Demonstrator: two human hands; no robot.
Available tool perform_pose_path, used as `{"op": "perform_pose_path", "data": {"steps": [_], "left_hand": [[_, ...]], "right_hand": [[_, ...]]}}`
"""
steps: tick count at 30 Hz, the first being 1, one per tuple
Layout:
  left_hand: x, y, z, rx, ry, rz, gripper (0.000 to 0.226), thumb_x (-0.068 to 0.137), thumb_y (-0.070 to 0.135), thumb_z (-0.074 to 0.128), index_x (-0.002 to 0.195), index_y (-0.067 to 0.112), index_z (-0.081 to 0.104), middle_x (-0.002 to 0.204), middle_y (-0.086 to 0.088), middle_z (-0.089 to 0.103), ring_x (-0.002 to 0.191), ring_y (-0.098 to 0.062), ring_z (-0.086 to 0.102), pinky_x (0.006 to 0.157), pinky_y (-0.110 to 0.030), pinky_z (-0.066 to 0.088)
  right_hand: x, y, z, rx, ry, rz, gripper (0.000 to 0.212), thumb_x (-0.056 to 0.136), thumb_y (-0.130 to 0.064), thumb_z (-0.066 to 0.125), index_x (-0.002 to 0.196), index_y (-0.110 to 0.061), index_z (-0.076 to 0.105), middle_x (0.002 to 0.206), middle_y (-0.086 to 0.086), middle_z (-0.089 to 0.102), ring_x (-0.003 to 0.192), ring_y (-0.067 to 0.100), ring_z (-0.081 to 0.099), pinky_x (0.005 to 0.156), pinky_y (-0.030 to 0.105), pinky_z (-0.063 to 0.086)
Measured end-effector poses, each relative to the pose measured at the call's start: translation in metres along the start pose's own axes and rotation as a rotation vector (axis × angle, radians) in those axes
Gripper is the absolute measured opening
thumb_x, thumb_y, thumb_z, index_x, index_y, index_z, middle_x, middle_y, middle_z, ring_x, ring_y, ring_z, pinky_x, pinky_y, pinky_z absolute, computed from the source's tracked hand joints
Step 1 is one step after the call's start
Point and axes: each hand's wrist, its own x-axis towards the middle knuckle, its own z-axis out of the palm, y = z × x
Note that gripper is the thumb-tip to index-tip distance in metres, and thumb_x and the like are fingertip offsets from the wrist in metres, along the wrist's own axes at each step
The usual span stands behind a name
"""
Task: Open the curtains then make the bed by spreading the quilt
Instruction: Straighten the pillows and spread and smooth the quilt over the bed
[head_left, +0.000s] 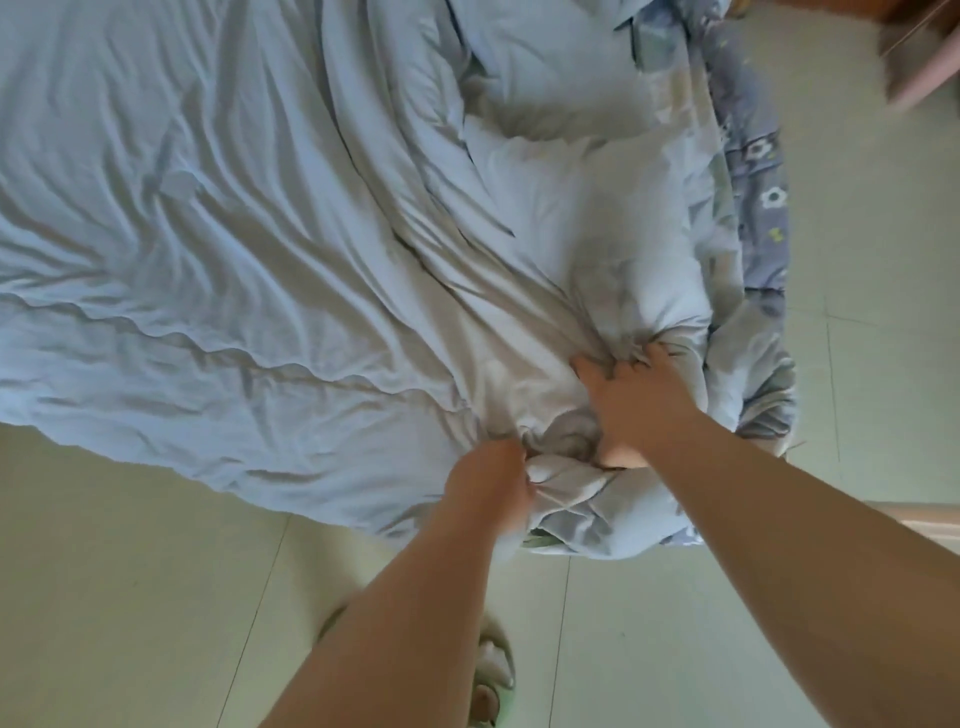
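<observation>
A pale blue quilt (545, 218) lies bunched and folded over the right part of the bed, on a wrinkled light blue sheet (182, 234). Its underside shows a flower print (758, 171) along the bed's right edge. My left hand (488, 488) grips a gathered fold of the quilt at the near edge of the bed. My right hand (634, 400) grips a bunch of the same quilt just beyond and to the right, fingers dug into the cloth. No curtains are in view.
Pale floor tiles (156, 597) run along the near side and the right of the bed. My foot in a light sandal (493, 675) stands below my arms. A pink and brown piece of furniture (924, 57) sits at the top right.
</observation>
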Motion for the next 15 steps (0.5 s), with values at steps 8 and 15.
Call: {"op": "perform_pose_path", "data": {"steps": [8, 15], "left_hand": [[0.006, 0.026, 0.018, -0.197, -0.132, 0.081, 0.015, 0.081, 0.025, 0.046, 0.086, 0.02, 0.06, 0.082, 0.001, 0.064, 0.084, -0.027, 0.058, 0.068, -0.027, 0.042], [-0.019, 0.022, 0.007, -0.253, -0.116, -0.031, 0.028, 0.084, 0.03, 0.055, 0.109, 0.017, 0.054, 0.103, -0.002, 0.062, 0.095, -0.026, 0.059, 0.071, -0.028, 0.041]], "right_hand": [[-0.003, 0.037, 0.017, -0.029, 0.152, 0.265, 0.072, 0.087, -0.029, 0.049, 0.149, -0.015, 0.015, 0.14, 0.019, 0.036, 0.132, 0.033, 0.033, 0.117, 0.045, 0.008], [-0.026, 0.025, 0.027, 0.088, 0.237, 0.045, 0.054, 0.083, -0.026, 0.051, 0.135, -0.016, 0.042, 0.127, 0.011, 0.055, 0.125, 0.028, 0.047, 0.118, 0.044, 0.0]]}}
